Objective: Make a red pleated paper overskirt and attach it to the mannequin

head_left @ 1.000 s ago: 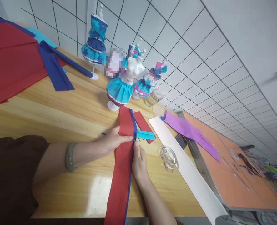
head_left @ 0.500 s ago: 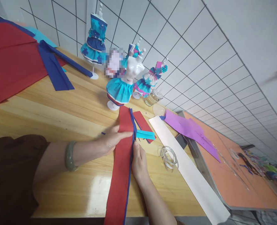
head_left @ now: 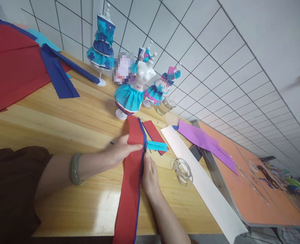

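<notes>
A long red paper strip (head_left: 130,176) with a blue strip along its right edge (head_left: 140,189) lies on the wooden table (head_left: 71,118). My left hand (head_left: 121,149) rests on the red strip, fingers together, fingertips pressing near the blue edge. My right hand (head_left: 150,174) lies beside the strip, its fingers pinching the blue edge just below a small turquoise paper piece (head_left: 157,145). A second red piece (head_left: 153,132) lies behind it.
Three small mannequins in paper dresses (head_left: 133,88) stand at the back by the tiled wall. A white strip (head_left: 203,186), clear tape rolls (head_left: 183,171), a phone (head_left: 196,153), purple paper (head_left: 203,139) and an orange board (head_left: 254,189) lie right. Red and blue sheets (head_left: 13,71) are far left.
Almost nothing has moved. My left fingertips shifted slightly along the red strip toward the blue edge, and my right hand stayed pinching the edge.
</notes>
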The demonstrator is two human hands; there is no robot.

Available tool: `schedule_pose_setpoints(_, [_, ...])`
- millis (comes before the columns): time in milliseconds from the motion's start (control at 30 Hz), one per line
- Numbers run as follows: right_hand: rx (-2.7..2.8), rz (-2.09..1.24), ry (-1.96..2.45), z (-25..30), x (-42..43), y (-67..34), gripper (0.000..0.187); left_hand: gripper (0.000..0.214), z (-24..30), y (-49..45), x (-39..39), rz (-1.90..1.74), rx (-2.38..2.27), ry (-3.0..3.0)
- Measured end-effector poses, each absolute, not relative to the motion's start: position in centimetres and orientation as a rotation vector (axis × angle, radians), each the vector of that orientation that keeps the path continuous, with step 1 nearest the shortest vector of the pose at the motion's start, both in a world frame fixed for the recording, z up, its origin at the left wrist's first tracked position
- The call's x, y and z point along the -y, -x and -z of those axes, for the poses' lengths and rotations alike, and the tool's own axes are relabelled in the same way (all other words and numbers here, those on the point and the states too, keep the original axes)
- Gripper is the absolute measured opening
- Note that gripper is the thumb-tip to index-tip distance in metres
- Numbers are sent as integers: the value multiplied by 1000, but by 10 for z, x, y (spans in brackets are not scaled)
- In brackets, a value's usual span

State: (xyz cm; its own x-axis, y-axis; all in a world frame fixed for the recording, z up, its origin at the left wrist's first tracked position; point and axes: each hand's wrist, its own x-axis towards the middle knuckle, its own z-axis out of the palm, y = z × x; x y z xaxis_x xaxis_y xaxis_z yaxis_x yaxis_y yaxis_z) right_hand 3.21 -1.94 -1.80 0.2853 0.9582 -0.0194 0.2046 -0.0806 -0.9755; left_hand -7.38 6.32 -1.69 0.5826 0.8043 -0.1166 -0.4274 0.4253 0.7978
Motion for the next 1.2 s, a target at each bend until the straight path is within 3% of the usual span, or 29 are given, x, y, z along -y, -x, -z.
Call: schedule_pose_setpoints(1200, [1144,-842,1635,21,20,-36,43,40,25,73,-62,-766,-562,-888])
